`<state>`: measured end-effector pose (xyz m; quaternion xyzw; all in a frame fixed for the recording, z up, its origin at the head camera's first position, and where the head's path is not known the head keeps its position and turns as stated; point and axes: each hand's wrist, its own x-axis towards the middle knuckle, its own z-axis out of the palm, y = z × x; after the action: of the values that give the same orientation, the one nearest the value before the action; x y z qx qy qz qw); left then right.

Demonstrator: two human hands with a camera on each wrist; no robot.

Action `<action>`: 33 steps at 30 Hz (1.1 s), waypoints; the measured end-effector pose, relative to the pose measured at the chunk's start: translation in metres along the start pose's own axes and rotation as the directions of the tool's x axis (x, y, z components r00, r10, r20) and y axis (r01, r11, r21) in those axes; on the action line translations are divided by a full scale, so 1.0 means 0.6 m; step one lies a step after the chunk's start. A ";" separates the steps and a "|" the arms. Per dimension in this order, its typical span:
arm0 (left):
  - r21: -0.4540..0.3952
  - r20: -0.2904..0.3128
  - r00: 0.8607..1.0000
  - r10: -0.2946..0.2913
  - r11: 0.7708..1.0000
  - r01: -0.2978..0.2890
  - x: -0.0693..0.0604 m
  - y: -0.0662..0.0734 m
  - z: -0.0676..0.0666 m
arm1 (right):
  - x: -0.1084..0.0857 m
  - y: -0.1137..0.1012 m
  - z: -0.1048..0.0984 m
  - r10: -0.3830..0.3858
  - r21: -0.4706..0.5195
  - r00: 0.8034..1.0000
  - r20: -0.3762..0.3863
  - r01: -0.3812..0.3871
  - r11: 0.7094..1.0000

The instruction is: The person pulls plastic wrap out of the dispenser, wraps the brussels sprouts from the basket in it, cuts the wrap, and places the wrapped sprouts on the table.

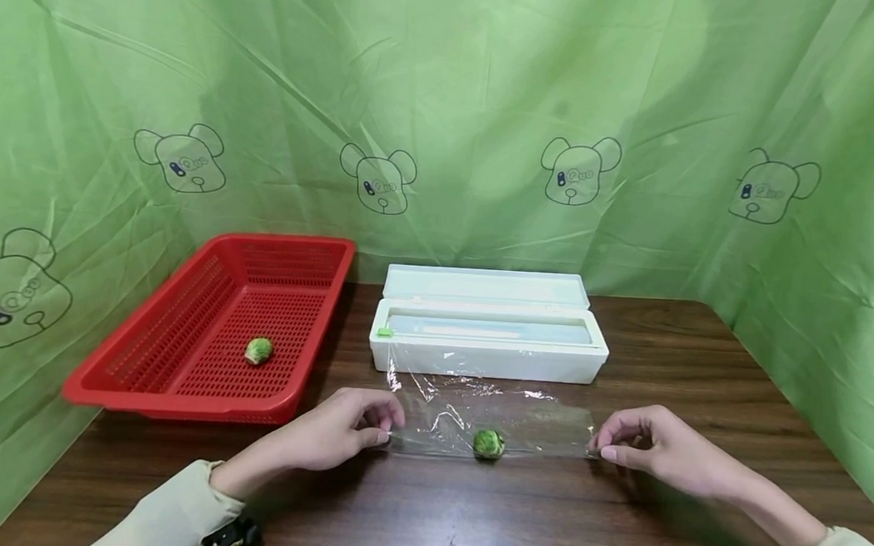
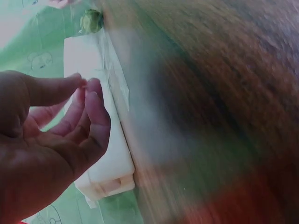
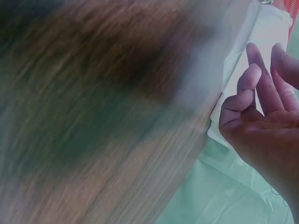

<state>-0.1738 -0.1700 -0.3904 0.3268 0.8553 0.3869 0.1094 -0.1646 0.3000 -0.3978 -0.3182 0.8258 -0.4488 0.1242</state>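
Near the bottom middle of the frame, a person's two bare hands hold a strip of clear film (image 1: 548, 426) between them, low over the dark wood-grain surface (image 1: 702, 364). The left hand (image 1: 348, 429), left of the lower centre, pinches the film's near left corner between thumb and fingertips. The right hand (image 1: 647, 447), off to the lower right, grips the opposite corner the same way, its other fingers curled in. The sheet, creased and shiny toward its left side, reaches back to the front of a white box (image 1: 487, 361) at the centre, whose lid (image 1: 485, 287) stands raised behind it. A small green tab (image 1: 384, 332) sits at the box's left front edge.

A round green sprout (image 1: 488, 445) lies at the film's near edge, lower centre, between the two hands and apart from both; from here I can't tell whether it is over or under the sheet. Over at the left of the frame is a red perforated basket (image 1: 174, 403), with a second sprout (image 1: 258, 351) on its floor. Pale sleeves (image 1: 175, 507) come in from the bottom corners, and green cloth (image 1: 488, 59) printed with bear heads hangs behind everything.
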 end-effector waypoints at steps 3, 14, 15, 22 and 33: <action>-0.003 -0.030 0.999 -0.023 1.000 0.022 0.001 -0.001 0.001 | 0.005 0.006 0.001 0.015 0.040 1.000 0.000 -0.015 0.999; 0.041 -0.098 0.992 -0.083 0.995 0.087 0.013 -0.004 0.010 | 0.022 0.028 0.008 0.115 0.050 0.993 -0.035 -0.113 0.992; 0.041 -0.096 0.991 -0.089 0.995 0.094 0.014 -0.004 0.010 | 0.024 0.029 0.009 0.127 0.045 0.991 -0.041 -0.125 0.991; 0.217 -0.222 0.971 -0.085 0.967 0.134 0.014 0.029 0.034 | 0.031 0.028 0.016 0.170 0.000 0.983 -0.075 -0.171 0.985; 0.451 -0.051 0.954 0.295 0.859 -0.241 0.055 0.113 0.117 | 0.034 0.030 0.015 0.205 -0.019 0.975 -0.086 -0.207 0.978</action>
<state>-0.1360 -0.0745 -0.3858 0.4353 0.8714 0.2139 -0.0729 -0.1834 0.2878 -0.4161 -0.2135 0.8650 -0.4348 0.1311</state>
